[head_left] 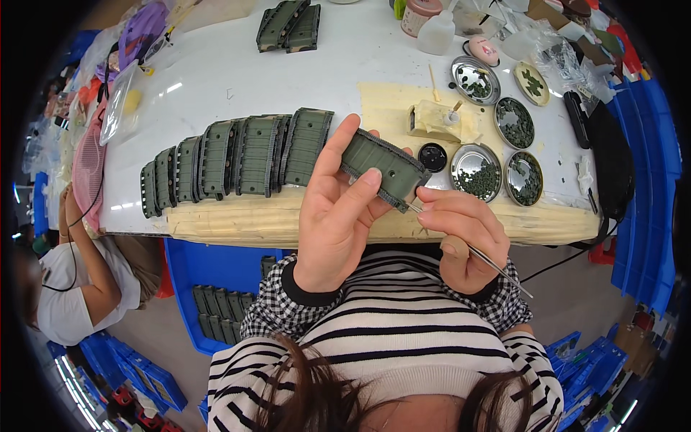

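My left hand [327,227] is closed on a dark green ribbed plastic model part [376,164] with toothed edging along its sides. The thumb presses on its face and the fingers support it from behind. In my right hand [468,230] is a pair of metal tweezers [498,269], pinched with the tips at the part's lower right corner. Whether the tips grip a tiny piece is too small to tell. Just beyond the part are a small round black pot [432,158] and a tape-wrapped bottle [445,124] with a stick in it.
Similar green parts [253,155] stand in a row at left, with two more [289,29] at the far edge. Metal dishes [476,199] of small green pieces sit at right. A blue crate [188,270] of parts is below the table [180,86]. Another person [93,288] sits at left.
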Demonstrator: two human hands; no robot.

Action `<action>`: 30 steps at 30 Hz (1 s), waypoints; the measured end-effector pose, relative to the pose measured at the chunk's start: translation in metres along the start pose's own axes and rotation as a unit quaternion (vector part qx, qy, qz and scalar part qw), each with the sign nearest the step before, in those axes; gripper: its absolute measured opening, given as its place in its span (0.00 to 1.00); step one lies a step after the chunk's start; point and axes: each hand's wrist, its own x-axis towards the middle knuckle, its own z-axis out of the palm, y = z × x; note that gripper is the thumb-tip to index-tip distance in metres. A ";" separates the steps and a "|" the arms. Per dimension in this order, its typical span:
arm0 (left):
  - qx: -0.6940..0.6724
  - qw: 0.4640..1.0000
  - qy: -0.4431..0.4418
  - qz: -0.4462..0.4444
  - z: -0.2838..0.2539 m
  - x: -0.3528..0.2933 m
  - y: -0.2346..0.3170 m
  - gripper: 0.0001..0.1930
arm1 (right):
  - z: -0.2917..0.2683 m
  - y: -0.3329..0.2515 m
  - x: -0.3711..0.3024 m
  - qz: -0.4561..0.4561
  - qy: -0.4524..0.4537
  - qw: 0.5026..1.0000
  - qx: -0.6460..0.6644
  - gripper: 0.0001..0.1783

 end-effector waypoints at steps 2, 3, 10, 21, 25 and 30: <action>0.006 1.000 -0.004 0.004 -0.001 0.000 0.000 0.29 | 0.001 0.001 -0.001 -0.002 0.007 1.000 0.011 0.13; 0.009 1.000 -0.013 0.004 -0.001 0.001 0.001 0.29 | 0.001 0.002 -0.001 0.003 0.029 0.999 0.036 0.13; 0.021 0.996 -0.082 0.000 -0.011 0.009 0.010 0.31 | 0.007 0.013 -0.009 0.045 0.195 0.965 0.170 0.29; -0.231 0.968 -0.021 -0.091 -0.003 0.025 0.009 0.25 | 0.007 0.007 -0.010 0.043 0.210 0.958 0.193 0.27; -0.255 0.961 -0.014 -0.104 0.000 0.028 0.009 0.23 | 0.006 0.007 -0.012 0.039 0.205 0.962 0.177 0.26; -0.264 0.957 -0.036 -0.110 0.000 0.027 0.008 0.24 | 0.007 0.006 -0.012 0.026 0.197 0.963 0.181 0.23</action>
